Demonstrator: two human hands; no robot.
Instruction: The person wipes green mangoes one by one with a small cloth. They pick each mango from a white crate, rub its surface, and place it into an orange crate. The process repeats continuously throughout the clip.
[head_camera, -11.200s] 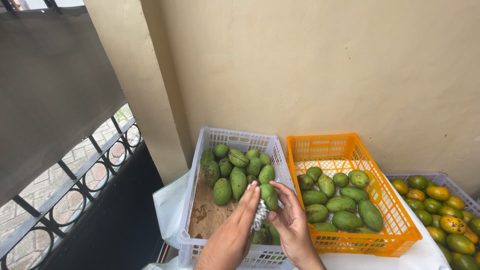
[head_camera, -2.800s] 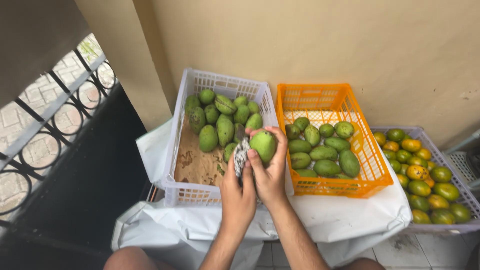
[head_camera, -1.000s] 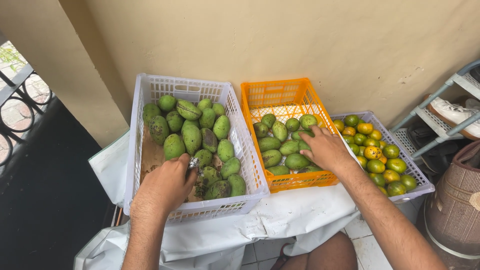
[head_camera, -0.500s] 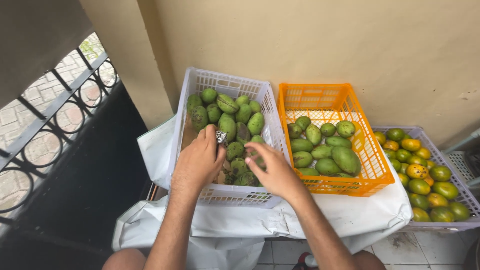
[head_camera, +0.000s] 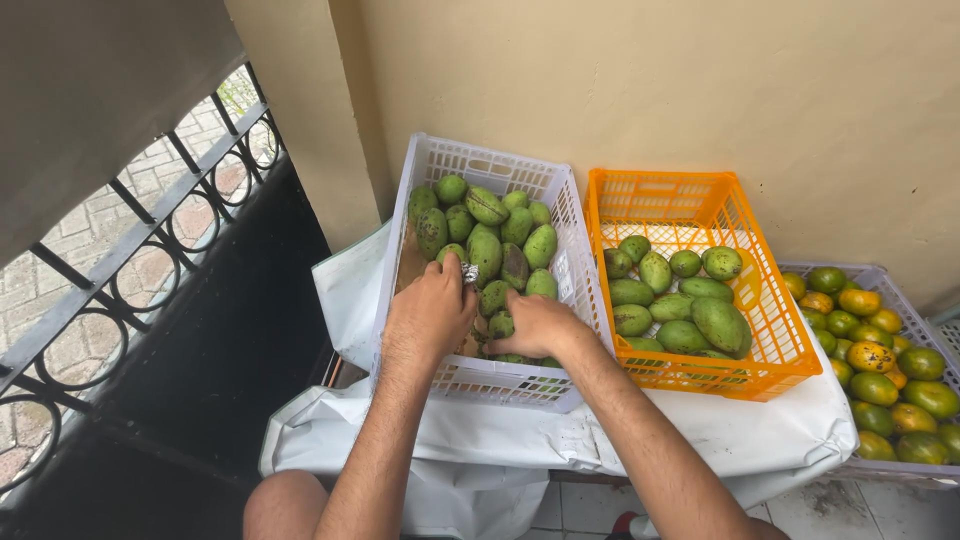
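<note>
Down in the white slatted plastic crate (head_camera: 572, 215), both of the person's hands work among a heap of green oval mangoes (head_camera: 487, 252). The left hand (head_camera: 432, 310) lies knuckles-up over the near left part of the heap, its fingers curled downward and closed around something small and silvery-grey (head_camera: 470, 273) that peeps out beside the index finger — what it is cannot be told from this view. The right hand (head_camera: 535, 322) sits just beside it, to the right, fingers bent and pressed onto the fruit at the near edge of the pile; whether it actually grips a mango is hidden by the back of the hand. The two hands are close together but do not appear to touch.

A bare brown patch (head_camera: 410, 268) shows along the crate's left side. Touching the white crate on its right stands an orange plastic crate (head_camera: 770, 300), holding more green mangoes (head_camera: 700, 300) in its near half. Farther right, a grey crate (head_camera: 880, 275) is filled with riper fruit, yellow-orange mixed with green (head_camera: 880, 360). All three crates rest on a white plastic sheet (head_camera: 480, 440) — it hangs over the front edge. A black wrought-iron railing (head_camera: 120, 260) with ring shapes runs along the left, and a beige wall (head_camera: 650, 90) stands behind.
</note>
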